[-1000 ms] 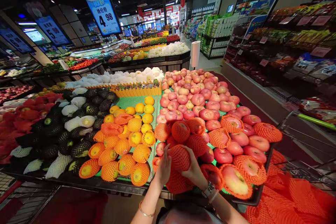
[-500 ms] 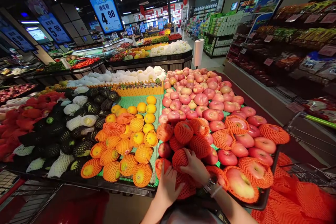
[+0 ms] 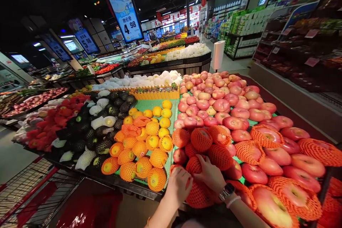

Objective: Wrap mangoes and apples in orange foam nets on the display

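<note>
My left hand is at the front edge of the apple display, its fingers curled over an apple in a red foam net. Some red netting shows between its thumb and fingers. Just right of it, my right hand has its fingers wrapped over the side of another netted apple; the thumb is partly hidden. Below both hands lies a further piece of red foam net, and whether it holds an apple cannot be made out. More netted apples are heaped beyond my fingers.
Bare apples fill the display's right side. Netted oranges lie to the left, then dark avocados. A yellow fence-shaped divider stands behind the oranges. A shopping cart is at lower left, and a roll stand rises behind.
The view has swung left, so the display sits farther right. My left hand's fingers went from nearly straight to curled over the apple. My right hand stays on its netted apple.
</note>
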Demonstrator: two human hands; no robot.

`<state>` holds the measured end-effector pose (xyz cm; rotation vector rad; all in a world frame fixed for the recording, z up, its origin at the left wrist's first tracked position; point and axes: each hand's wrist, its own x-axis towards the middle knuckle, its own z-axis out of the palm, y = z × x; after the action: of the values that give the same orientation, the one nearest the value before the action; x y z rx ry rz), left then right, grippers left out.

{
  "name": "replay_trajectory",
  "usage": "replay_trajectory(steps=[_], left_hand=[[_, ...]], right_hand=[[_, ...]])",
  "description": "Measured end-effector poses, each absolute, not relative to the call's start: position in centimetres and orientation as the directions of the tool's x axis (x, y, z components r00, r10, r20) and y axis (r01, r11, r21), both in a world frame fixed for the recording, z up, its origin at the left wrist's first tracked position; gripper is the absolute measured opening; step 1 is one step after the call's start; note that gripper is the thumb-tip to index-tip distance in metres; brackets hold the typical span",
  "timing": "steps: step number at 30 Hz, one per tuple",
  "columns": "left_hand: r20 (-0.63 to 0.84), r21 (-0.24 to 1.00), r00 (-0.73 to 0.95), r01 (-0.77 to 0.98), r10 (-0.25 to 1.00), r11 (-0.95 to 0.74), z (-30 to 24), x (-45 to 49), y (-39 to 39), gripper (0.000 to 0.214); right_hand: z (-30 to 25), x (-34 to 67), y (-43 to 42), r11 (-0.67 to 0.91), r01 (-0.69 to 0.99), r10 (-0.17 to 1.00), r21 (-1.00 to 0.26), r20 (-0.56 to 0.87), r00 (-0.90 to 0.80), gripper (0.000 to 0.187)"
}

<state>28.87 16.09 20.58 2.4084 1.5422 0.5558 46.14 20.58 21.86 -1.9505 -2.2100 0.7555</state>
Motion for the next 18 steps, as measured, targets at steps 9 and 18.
replay_trajectory(steps=[9, 18], left_hand=[[0.055, 0.266, 0.598, 0.763, 0.800, -0.589, 20.4, 28.5, 18.3, 0.019], [0.482, 0.541, -0.405, 0.835, 0.777, 0.099, 27.5, 12.7, 23.9, 0.025]], right_hand=[[20.6, 46.0, 19.0, 0.129, 0.941, 0.972, -0.314, -0.146, -0.183, 0.065], [18.7, 50.6, 17.1, 0.482, 0.805, 0.863, -0.346, 0.345, -0.369, 0.029]])
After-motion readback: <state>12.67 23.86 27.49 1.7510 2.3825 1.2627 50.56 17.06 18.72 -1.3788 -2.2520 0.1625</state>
